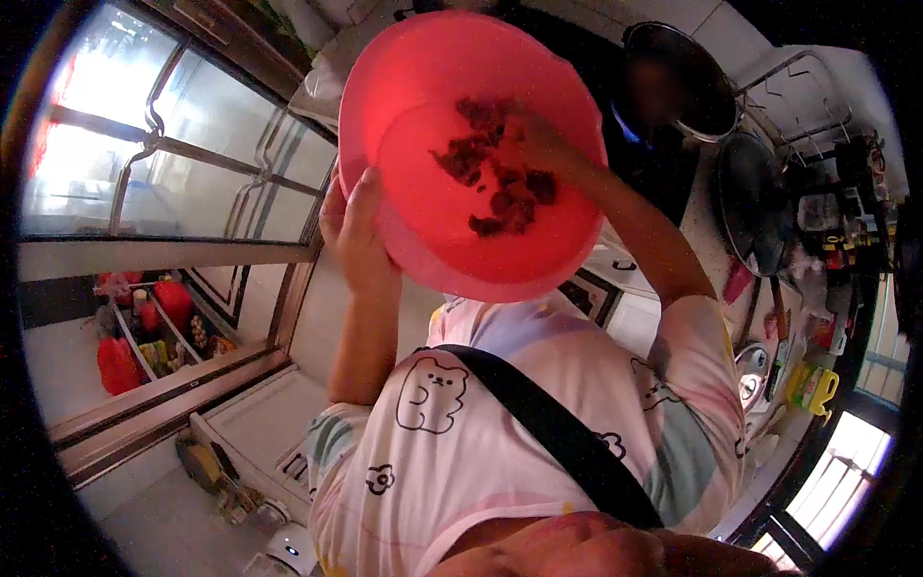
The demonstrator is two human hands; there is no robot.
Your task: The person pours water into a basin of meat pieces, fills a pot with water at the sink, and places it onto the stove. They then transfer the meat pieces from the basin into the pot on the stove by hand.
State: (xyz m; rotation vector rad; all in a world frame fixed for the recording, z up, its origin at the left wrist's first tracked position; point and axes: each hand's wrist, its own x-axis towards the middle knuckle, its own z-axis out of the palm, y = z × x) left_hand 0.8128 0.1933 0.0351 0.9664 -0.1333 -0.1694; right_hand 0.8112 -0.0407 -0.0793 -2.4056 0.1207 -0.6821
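A large red plastic basin (413,231) is held up, its inside facing the camera. Several dark pieces (505,197) lie scattered on its bottom; what they are cannot be made out. My left hand (359,226) grips the basin's rim at the left, thumb over the edge and the other fingers behind it. My right hand (534,139) reaches inside over the basin's upper right part, at the dark pieces. Its fingers are dim and blurred against the red, so their pose is unclear.
A wok (716,91) sits at the upper right with blue flame beside it. Right of the basin are a dark round lid or pan (750,207), a wire rack (803,87) and a yellow bottle (815,388). At the left are a glass-paned window (212,106) and shelves with red bags (117,365).
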